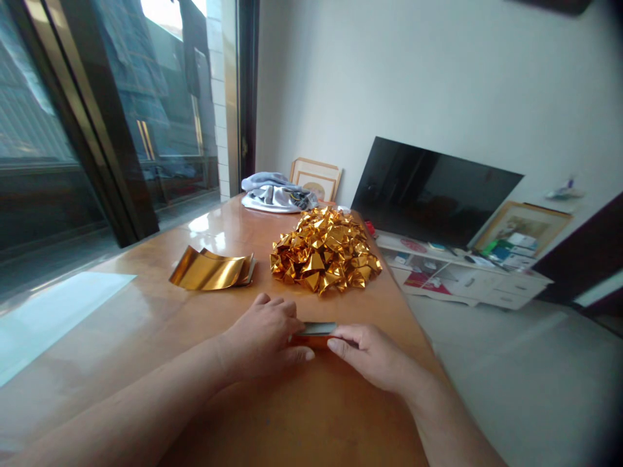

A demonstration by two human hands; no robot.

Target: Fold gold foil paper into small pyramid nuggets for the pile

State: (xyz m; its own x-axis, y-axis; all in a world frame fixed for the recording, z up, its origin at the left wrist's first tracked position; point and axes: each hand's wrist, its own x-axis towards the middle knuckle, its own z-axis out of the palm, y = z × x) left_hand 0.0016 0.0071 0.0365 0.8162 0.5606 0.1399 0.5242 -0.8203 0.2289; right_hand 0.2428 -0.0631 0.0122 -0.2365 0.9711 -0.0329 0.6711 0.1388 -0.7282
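Between my hands, low over the near part of the wooden table [233, 363], is a folded sheet of gold foil paper [317, 329], its dull grey side showing on top. My left hand [267, 334] grips its left end, thumb stretched along the near side. My right hand [367, 350] pinches the right end between thumb and fingers. Beyond my left hand lies a small stack of curved gold foil sheets [209, 269]. A large heap of folded gold foil pieces [326, 253] sits beyond the sheet I hold.
Folded clothes [277, 192] lie at the table's far end, near leaning picture frames [316, 176]. A pale sheet [58, 318] covers part of the table's left. Right of the table's edge stand a white TV cabinet [467, 285] and a television [433, 191]. Glass doors [107, 117] are at left.
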